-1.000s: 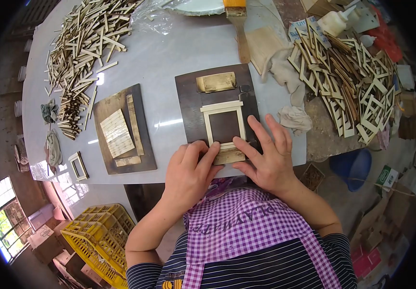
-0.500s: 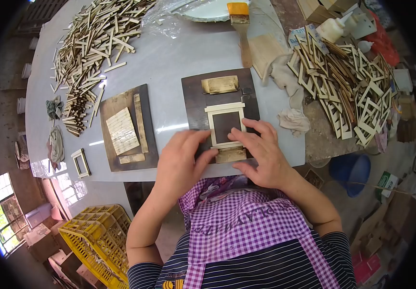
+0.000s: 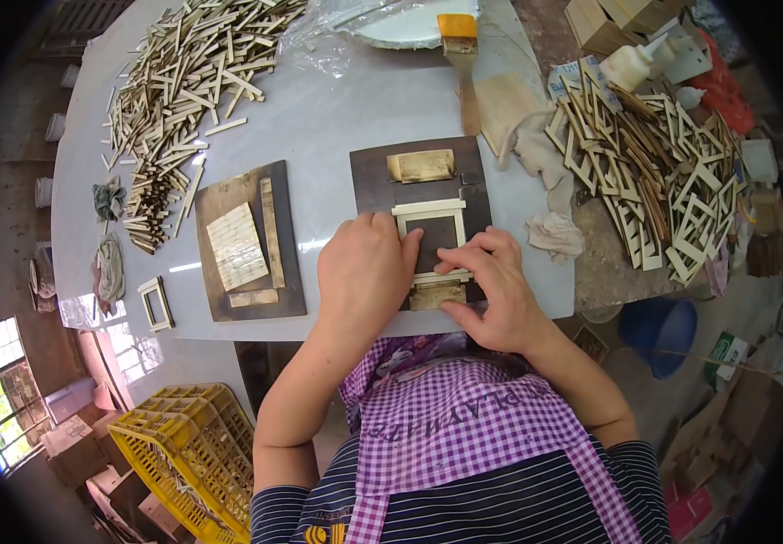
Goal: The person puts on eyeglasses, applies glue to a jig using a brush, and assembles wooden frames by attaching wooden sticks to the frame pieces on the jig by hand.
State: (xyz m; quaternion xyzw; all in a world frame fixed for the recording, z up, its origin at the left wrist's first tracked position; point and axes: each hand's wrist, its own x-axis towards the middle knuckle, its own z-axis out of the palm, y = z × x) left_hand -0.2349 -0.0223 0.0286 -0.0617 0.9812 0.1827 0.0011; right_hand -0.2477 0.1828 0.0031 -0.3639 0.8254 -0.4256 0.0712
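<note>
A small pale wooden frame lies flat on a dark board at the table's near edge. My left hand grips the frame's left side, its thumb on the inner edge and its fingers partly hidden behind the hand. At the lower right corner, the bent fingers of my right hand press on the frame, the index tip reaching over its bottom strip. One wooden block sits on the board above the frame. Another block is below it, against the bottom strip.
To the left stands a second dark board bearing a slatted panel. A finished small frame lies farther left. Loose strips are heaped at the back left, frame pieces at the right. A brush and rags lie nearby.
My left hand has shifted up along the frame's left side, and its thumb now rests higher on the inner edge. My right hand stays at the lower right corner.
</note>
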